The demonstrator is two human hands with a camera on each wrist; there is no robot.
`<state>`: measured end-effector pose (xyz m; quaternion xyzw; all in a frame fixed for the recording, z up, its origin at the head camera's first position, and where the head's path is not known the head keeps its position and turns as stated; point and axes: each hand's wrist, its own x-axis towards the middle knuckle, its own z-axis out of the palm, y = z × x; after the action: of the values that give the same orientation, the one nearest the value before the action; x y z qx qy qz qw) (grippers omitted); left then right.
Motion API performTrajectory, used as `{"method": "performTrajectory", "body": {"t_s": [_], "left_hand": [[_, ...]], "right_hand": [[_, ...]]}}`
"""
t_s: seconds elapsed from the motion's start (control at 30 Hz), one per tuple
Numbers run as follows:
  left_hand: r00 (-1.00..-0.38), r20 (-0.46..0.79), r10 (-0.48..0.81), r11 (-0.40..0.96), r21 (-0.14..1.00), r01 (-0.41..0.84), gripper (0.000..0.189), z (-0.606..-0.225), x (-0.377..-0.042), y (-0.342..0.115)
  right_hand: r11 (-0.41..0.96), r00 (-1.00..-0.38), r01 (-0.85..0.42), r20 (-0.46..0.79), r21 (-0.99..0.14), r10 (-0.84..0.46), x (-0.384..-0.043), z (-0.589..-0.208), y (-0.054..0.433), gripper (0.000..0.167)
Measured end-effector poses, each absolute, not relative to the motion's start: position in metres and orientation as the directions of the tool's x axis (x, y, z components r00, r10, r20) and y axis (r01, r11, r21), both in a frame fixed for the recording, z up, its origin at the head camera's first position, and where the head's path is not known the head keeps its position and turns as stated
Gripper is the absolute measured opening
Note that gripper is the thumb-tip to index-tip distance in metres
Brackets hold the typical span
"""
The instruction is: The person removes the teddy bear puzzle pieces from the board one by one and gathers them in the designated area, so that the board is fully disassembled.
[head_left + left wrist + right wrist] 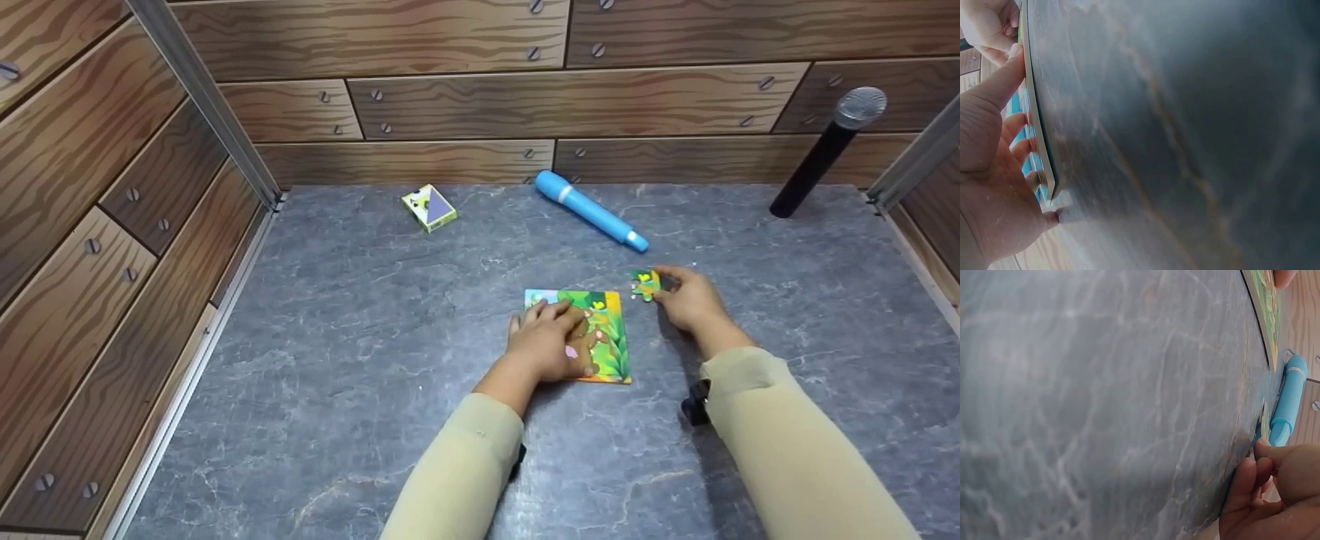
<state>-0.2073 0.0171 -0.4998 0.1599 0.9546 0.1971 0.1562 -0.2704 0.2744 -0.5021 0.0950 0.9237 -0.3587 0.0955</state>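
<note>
A small jigsaw puzzle board (pixel 615 345) with a brown animal on green and an orange border lies flat on the grey marbled surface. My left hand (pixel 541 341) rests on its left part with fingers spread, covering much of the picture. The left wrist view shows the board's edge (pixel 1039 121) side-on, with the thumb and fingertips on it. To the right of the board, my right hand (pixel 690 300) pinches a green and yellow jigsaw piece (pixel 643 286) between thumb and finger. From the right wrist, that piece (pixel 1265 421) appears thin and edge-on, close to the surface.
Behind the board lies a blue microphone-shaped tube (pixel 592 214). A small card box (pixel 429 208) sits at the back left. At the back right stands a black microphone (pixel 821 154) with a silver head. Wood-patterned walls (pixel 450 105) border the back and sides.
</note>
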Motion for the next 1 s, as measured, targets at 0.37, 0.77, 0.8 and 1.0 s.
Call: {"method": "performTrajectory", "body": {"t_s": [0.37, 0.77, 0.8, 1.0], "left_hand": [[-0.904, -0.228, 0.363, 0.868, 0.435, 0.239, 0.087, -0.4991, -0.2065, 0.0171], [-0.902, -0.235, 0.362, 0.867, 0.441, 0.233, 0.088, -0.5016, -0.2063, 0.0183], [-0.901, -0.237, 0.363, 0.866, 0.443, 0.232, 0.088, -0.5015, -0.2064, 0.0184], [-0.899, -0.244, 0.364, 0.865, 0.447, 0.228, 0.088, -0.5011, -0.2068, 0.0177]], "right_hand": [[0.738, -0.969, 0.224, -0.223, -0.636, 0.102, -0.2702, -0.5032, 0.2743, 0.053], [0.696, -0.975, 0.209, -0.199, -0.688, 0.096, -0.2668, -0.5052, 0.2765, 0.059], [0.679, -0.974, 0.218, -0.206, -0.701, 0.099, -0.2658, -0.5043, 0.2763, 0.061], [0.603, -0.965, 0.256, -0.242, -0.756, 0.106, -0.2607, -0.5020, 0.2746, 0.061]]}}
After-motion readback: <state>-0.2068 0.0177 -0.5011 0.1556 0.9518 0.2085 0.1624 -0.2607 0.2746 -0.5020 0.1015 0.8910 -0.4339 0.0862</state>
